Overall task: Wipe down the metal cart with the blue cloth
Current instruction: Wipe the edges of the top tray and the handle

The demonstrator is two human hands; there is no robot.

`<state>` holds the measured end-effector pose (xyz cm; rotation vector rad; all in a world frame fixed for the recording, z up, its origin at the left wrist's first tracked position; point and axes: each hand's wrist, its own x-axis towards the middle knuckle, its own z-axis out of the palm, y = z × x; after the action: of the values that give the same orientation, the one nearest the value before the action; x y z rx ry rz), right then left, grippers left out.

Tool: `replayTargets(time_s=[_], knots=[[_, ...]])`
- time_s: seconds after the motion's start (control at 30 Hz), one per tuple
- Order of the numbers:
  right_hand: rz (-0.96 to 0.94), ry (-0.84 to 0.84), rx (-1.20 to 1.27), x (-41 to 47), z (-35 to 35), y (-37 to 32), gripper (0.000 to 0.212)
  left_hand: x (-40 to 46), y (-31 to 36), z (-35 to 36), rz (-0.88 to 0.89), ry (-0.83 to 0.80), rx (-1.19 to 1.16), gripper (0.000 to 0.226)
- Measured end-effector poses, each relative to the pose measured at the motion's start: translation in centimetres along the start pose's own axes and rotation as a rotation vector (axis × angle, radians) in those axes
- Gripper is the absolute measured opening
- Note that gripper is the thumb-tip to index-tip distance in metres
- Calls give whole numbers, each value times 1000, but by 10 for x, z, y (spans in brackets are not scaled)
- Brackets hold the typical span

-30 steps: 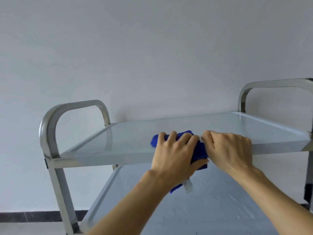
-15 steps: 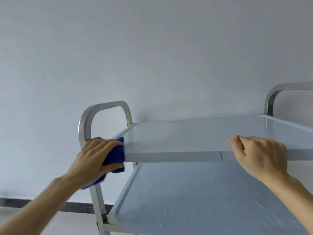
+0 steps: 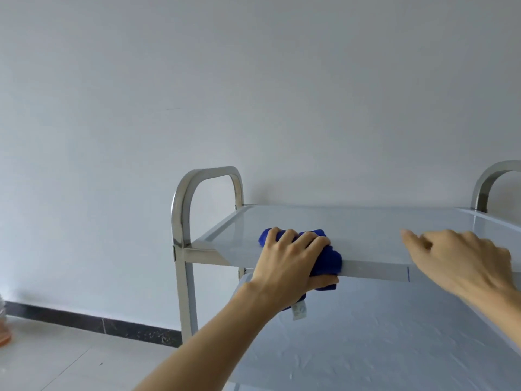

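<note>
Cloth (image 3: 327, 259), bunched and blue, sits clamped over the front lip of the cart's (image 3: 375, 273) top shelf, near its left end. The left hand (image 3: 293, 262) grips it, fingers (image 3: 306, 239) curled on top and thumb underneath, likely so one pass cleans both faces of the edge. The right hand (image 3: 462, 259) rests on the same lip further right, loosely bent and holding nothing, probably to steady the cart.

no readable text, brand or number shows anywhere. a small white tag (image 3: 298, 310) hangs from the blue cloth (image 3: 327, 259), but any print on it is too blurred to read.
</note>
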<state>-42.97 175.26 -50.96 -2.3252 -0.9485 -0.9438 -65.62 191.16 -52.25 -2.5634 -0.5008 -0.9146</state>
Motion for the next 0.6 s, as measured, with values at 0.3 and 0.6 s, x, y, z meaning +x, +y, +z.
replayTargets(time_s=[0.3,0.6], knots=[[-151,-120,113,-7,11,-37,43,-40,-71,-12,15,-47,110,85],[-163,-233,95,1,-2,-81,43,-61,-113,-26,-72,-106,74,67]])
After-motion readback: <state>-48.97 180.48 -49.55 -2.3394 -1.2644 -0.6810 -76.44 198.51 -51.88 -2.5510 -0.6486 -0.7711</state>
